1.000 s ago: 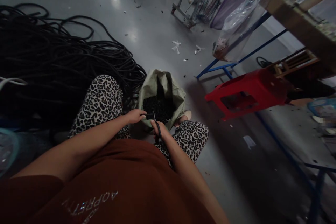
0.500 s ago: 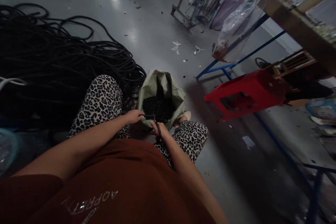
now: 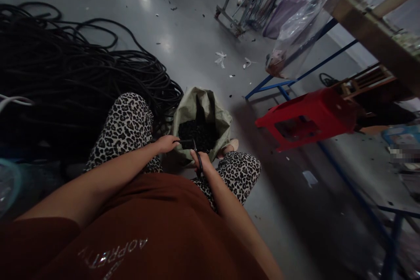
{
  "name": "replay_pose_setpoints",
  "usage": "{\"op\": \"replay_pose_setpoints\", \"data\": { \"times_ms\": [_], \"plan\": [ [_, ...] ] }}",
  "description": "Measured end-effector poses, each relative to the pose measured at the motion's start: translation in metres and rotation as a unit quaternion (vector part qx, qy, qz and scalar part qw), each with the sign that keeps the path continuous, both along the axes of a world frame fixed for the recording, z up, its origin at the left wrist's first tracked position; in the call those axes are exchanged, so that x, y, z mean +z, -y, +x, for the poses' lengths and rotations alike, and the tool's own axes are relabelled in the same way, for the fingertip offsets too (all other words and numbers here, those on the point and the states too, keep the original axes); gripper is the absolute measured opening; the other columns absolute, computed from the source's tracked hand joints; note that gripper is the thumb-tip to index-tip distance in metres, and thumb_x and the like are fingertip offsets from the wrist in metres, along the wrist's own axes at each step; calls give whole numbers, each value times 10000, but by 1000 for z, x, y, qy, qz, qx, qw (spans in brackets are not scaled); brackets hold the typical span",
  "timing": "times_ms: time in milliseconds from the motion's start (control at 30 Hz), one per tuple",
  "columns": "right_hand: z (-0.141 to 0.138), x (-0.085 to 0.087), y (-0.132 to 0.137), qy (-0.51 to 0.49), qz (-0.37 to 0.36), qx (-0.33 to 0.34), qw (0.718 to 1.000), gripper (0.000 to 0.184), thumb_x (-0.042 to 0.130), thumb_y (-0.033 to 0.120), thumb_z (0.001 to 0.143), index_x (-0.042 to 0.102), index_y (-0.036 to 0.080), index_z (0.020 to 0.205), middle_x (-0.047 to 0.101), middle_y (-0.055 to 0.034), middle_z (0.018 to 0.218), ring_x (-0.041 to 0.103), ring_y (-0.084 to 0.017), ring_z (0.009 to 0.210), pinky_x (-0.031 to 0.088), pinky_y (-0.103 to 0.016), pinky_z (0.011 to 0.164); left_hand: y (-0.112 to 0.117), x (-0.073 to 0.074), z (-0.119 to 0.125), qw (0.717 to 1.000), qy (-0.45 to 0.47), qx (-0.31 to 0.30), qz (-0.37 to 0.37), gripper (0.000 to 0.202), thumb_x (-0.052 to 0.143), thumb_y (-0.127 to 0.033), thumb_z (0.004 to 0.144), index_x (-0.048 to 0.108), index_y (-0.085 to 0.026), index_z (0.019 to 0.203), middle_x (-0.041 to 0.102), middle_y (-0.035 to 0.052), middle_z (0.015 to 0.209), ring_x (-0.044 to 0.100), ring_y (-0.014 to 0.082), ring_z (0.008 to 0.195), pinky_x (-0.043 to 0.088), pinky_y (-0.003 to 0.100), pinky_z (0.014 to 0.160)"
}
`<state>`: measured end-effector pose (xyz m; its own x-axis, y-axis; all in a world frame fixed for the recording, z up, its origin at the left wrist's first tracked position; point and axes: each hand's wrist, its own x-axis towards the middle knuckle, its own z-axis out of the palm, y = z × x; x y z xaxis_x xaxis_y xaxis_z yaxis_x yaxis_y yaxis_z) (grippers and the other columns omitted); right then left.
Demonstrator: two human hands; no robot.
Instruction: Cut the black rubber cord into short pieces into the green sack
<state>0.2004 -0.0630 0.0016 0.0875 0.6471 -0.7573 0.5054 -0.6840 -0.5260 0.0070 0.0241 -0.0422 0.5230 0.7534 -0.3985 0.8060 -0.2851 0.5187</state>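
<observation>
I sit with leopard-print knees apart. Between them stands an open greenish sack [image 3: 210, 109] holding small black cut pieces [image 3: 197, 133]. My left hand [image 3: 166, 143] is closed in a pinch on a thin black tube [image 3: 184, 141] that reaches right over the sack's mouth. My right hand [image 3: 201, 159] grips dark-handled scissors [image 3: 197, 154] with the blades pointing up at the tube's end.
A big tangle of black hose [image 3: 65, 74] lies on the grey floor at my left. A red plastic stool [image 3: 311, 116] lies tipped at the right, by blue metal frames [image 3: 282, 83] and a wooden table edge [image 3: 370, 30]. Scraps dot the floor.
Almost nothing differs; my right hand with the scissors has shifted slightly up and right, the left hand stays pinched on the tube.
</observation>
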Motion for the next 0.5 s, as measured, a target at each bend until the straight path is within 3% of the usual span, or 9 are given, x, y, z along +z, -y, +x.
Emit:
{"op": "replay_pose_setpoints", "data": {
  "times_ms": [167, 500],
  "plan": [
    [0, -2, 0, -53, -26, 11, 998, 647, 356, 664, 900, 595, 113, 1142, 643, -66, 667, 587, -155, 417, 501, -255, 430, 0, -1, 0, 1000, 14, 15, 4, 396, 435, -340, 853, 655, -226, 1163, 683, 31, 1156, 609, 204, 1076, 454, 264, 913],
    [-1, -1, 1, -78, -26, 43, 996, 623, 347, 633, 921, 594, 121, 1176, 631, -54, 620, 604, -175, 445, 510, -266, 451, 0, -2, 0, 1000, 23, 19, 3, 416, 427, -366, 860, 644, -218, 1183, 666, 39, 1192, 599, 210, 1101, 447, 266, 930]
  ]
}}
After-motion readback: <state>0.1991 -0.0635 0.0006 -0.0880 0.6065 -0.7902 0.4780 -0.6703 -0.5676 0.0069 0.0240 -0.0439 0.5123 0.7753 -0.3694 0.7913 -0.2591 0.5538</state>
